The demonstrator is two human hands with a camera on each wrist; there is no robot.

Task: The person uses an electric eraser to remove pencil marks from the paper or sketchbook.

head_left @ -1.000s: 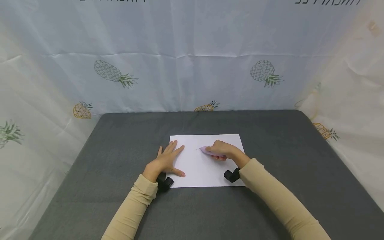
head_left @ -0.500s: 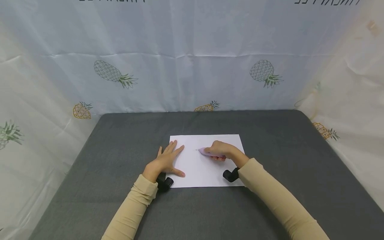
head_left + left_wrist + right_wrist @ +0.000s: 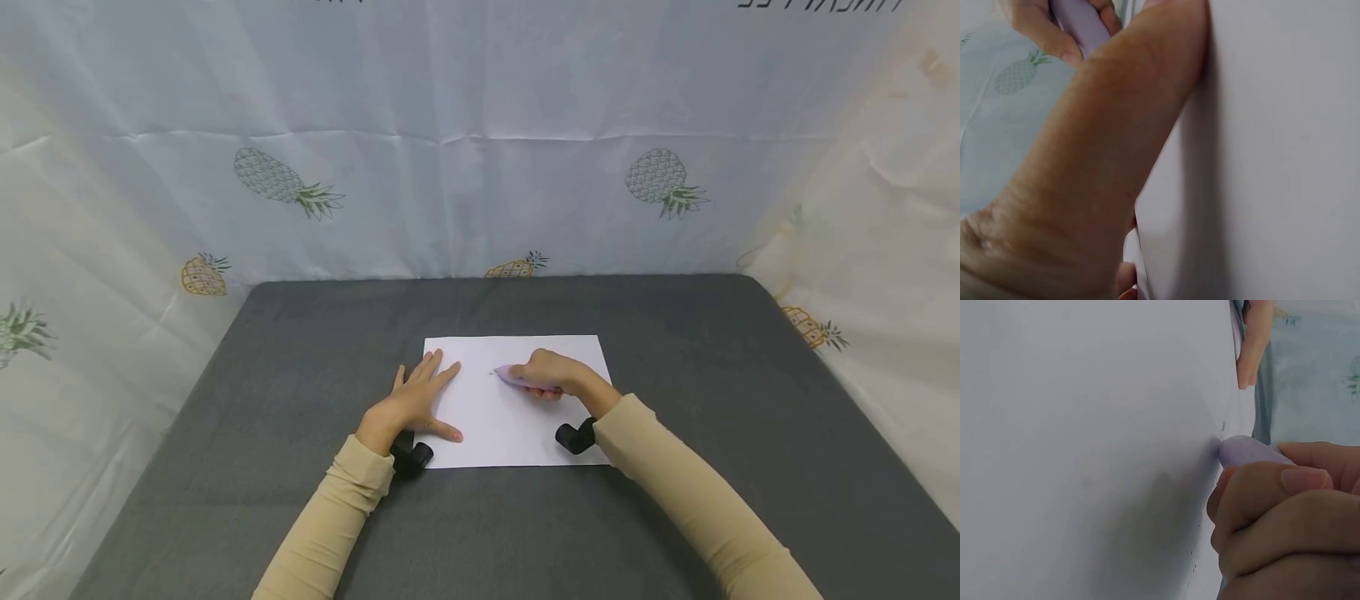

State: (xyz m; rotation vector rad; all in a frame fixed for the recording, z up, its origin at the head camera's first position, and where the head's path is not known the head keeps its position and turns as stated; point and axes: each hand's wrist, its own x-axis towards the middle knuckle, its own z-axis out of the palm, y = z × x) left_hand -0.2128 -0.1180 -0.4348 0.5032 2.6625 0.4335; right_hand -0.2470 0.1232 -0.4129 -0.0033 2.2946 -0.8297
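Note:
A white sheet of paper (image 3: 510, 433) lies on the grey tabletop. My left hand (image 3: 408, 404) rests on its left side with the fingers spread. In the left wrist view, the thumb (image 3: 1104, 119) presses along the paper. My right hand (image 3: 558, 373) grips a light purple tapered tool (image 3: 512, 377), its thumb along the top. The tool's tip points left at a small dark mark (image 3: 491, 373) on the paper. In the right wrist view the rounded tip (image 3: 1241, 450) is at the paper, beside a short dark mark (image 3: 1224, 425); its exact kind is unclear.
Black wrist-camera mounts sit beneath both wrists, the left mount (image 3: 412, 458) and the right mount (image 3: 576, 437). Dark specks (image 3: 1192, 569) dot the paper near the right hand. A pineapple-print curtain (image 3: 450, 208) hangs behind the grey table (image 3: 480, 533).
My right hand has slid slightly left with the purple tool, moving its tip back and forth a little by the mark. The left hand and paper have stayed put.

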